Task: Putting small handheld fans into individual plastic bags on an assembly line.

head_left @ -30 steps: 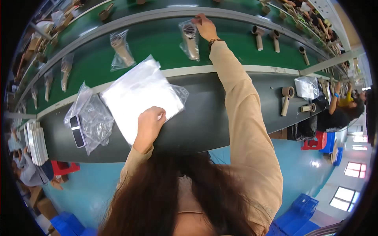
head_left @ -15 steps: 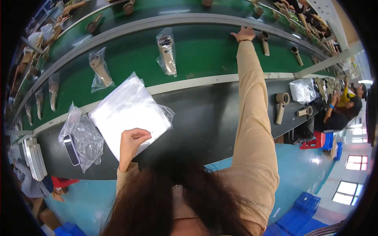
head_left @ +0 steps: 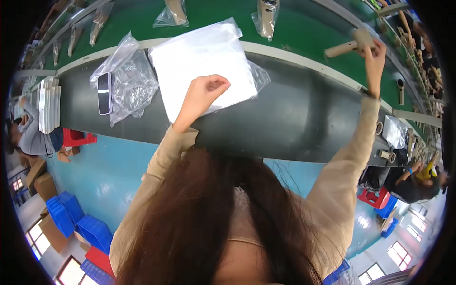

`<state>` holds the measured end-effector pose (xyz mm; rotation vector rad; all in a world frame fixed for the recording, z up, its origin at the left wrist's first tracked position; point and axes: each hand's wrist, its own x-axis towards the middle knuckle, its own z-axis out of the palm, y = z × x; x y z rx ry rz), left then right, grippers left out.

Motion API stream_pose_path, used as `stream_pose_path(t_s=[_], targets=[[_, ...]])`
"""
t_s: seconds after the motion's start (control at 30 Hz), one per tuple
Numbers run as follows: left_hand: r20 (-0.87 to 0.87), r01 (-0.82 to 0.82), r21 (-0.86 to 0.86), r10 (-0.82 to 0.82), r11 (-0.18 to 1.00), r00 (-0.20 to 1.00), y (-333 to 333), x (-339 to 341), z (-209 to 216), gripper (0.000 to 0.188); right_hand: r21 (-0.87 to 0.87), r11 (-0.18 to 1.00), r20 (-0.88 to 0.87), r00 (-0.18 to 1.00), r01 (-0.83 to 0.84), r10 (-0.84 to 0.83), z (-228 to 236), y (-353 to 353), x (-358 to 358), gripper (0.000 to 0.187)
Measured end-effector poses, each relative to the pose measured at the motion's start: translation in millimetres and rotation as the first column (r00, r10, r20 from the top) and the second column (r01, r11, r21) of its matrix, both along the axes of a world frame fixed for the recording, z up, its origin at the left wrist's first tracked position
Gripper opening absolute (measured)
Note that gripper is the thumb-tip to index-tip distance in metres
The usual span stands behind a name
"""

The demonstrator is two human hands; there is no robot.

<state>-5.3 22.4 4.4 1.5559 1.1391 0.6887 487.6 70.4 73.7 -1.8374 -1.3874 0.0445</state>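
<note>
Over the green conveyor belt point(head_left: 304, 38), my right hand point(head_left: 375, 54) is closed on a beige hair-dryer-shaped device point(head_left: 343, 49). It has a thick round head and a straight handle, which points left. My left hand point(head_left: 204, 95) is in a pinch above the near part of a stack of whitish plastic bags point(head_left: 199, 54). Whether anything thin is between its fingertips I cannot make out. The stack lies on the dark work surface point(head_left: 285, 109) and overlaps the belt's pale edge rail.
Bagged devices lie along the belt, one point(head_left: 267, 19) beyond the stack. Left of it, a phone point(head_left: 104, 92) rests by crumpled clear plastic point(head_left: 135, 90). White flat pieces point(head_left: 49, 104) stand at the far left. Another plastic bundle point(head_left: 394, 132) is at right, near a co-worker point(head_left: 418, 183).
My right hand, empty and spread by the belt's far rail before, now grips a device and has come nearer. My left hand keeps its pinch over the bags. The view has shifted.
</note>
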Motion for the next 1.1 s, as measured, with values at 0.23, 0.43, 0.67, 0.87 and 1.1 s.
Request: stream_pose_path(t_s=[0.23,0.43,0.67,0.87,1.1], targets=[[0.086,-0.037,0.054,0.032,0.998,0.996,-0.5,-3.2,-9.0,0.017,0.463,0.882,-0.526,0.774,-0.089,0.354,-51.0,-158.8,-251.3,0.061],[0.188,-0.01,0.076,-0.005,0.997,0.982,-9.2,1.1,-8.5,0.016,0.627,0.779,-0.462,0.816,0.022,0.348,-96.8,-167.5,-321.4,0.063],[0.199,-0.02,0.192,-0.019,0.981,0.98,-12.3,7.1,11.7,0.012,0.556,0.826,-0.527,0.807,0.092,0.265,-101.0,-167.5,-344.8,0.061],[0.268,0.092,0.118,-0.121,0.989,0.956,-14.0,8.9,13.9,0.012,0.659,0.729,-0.579,0.746,0.189,0.33,-99.3,-155.8,-350.8,0.06],[0.505,0.064,0.049,-0.081,0.997,0.86,-16.6,7.4,43.1,0.009,0.612,0.745,-0.128,0.895,-0.267,0.426,-84.3,-143.3,-331.5,0.069]])
